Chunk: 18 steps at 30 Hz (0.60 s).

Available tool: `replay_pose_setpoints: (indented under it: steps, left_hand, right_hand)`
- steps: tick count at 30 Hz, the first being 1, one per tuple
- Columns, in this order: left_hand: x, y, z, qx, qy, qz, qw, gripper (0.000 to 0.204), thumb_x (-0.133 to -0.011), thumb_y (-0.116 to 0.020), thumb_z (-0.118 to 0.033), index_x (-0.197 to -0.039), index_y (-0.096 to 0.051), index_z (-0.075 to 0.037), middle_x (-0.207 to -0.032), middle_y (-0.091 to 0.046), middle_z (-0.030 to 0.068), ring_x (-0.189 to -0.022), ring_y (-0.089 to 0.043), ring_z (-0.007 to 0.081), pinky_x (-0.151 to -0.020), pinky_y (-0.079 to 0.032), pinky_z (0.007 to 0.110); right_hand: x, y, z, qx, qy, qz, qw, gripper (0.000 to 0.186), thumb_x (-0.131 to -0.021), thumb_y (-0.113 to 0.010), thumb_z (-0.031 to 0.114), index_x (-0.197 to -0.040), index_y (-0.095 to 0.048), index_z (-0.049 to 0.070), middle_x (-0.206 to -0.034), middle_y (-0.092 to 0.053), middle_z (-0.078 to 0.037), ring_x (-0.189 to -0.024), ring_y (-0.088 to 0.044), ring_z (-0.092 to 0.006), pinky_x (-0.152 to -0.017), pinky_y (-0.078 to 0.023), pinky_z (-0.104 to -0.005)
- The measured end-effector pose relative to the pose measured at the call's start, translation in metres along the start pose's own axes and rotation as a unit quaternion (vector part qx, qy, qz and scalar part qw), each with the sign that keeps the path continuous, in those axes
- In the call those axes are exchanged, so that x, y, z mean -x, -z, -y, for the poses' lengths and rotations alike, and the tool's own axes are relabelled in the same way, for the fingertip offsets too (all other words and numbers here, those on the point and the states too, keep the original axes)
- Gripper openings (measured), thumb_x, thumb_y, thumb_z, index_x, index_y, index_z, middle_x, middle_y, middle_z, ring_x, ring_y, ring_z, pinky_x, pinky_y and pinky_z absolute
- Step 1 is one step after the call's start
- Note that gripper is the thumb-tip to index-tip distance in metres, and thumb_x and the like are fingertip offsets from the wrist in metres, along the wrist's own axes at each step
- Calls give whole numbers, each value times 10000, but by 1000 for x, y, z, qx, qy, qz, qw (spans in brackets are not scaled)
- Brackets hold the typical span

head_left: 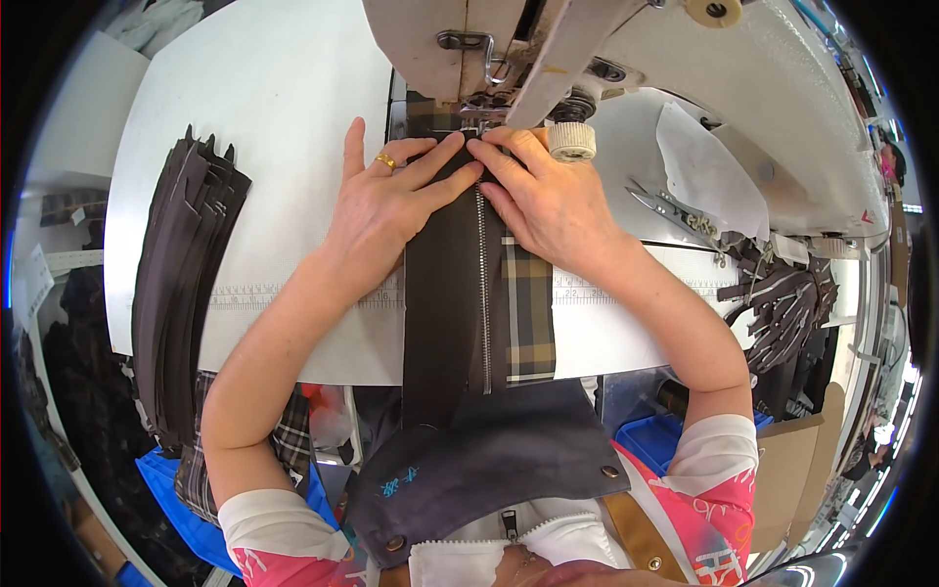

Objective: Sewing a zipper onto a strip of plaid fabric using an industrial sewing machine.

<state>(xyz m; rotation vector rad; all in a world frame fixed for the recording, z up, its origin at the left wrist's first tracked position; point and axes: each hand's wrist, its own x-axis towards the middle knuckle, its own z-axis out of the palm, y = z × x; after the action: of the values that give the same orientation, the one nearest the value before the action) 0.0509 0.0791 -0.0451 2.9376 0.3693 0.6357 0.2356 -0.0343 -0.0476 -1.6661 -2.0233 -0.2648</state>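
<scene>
A long dark brown fabric strip [440, 293] runs from the sewing machine's presser foot [473, 119] down over the table's front edge. Along its right side lies a metal-toothed zipper [483, 284], with a checked fabric piece [529, 303] showing beside and beneath it. My left hand [396, 191] holds the strip with thumb and forefinger just in front of the foot, its little finger raised and spread. Close against it, my right hand [548, 186] has bent fingers and thumb on the zipper's upper end. The fabric edge under the fingertips is hidden.
The sewing machine [724, 59] looms above and to the right. A stack of dark strips [186, 254] hangs over the table's left edge. At right lie scissors [675, 210], white paper [709, 166] and bundled dark zippers [782, 298]. A printed ruler [254, 293] crosses the white table.
</scene>
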Motion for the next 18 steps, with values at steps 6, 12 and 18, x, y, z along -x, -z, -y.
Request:
replay_pose_setpoints:
  steps: [6,12,18]
  left_hand:
    - [2,-1,1,-9,-6,-1,1000,449,-792,-596,-41,-1213,-668,-178,-1325,-606,48,-1152,-572,251,-1087,-191,676]
    - [1,2,1,-11,1,13,1000,476,-790,-587,-16,-1219,-666,-205,-1335,-600,34,-1153,-569,260,-1088,-187,683]
    - [-1,2,2,5,20,18,1000,515,-780,-584,18,-1227,-662,-226,-1334,-603,15,-1150,-564,269,-1088,-193,679]
  right_hand:
    - [-1,0,1,-12,-11,8,1000,355,-843,-681,131,-1178,-615,37,-1141,-581,-69,-893,-628,-247,-638,-535,-346]
    - [4,-1,0,-26,-45,0,999,350,-827,-704,219,-1128,-641,52,-1028,-626,-69,-974,-555,-261,-822,-436,-383]
    - [6,5,-2,33,-25,23,999,348,-835,-700,263,-1101,-638,48,-1075,-655,-114,-1119,-556,-302,-907,-428,-407]
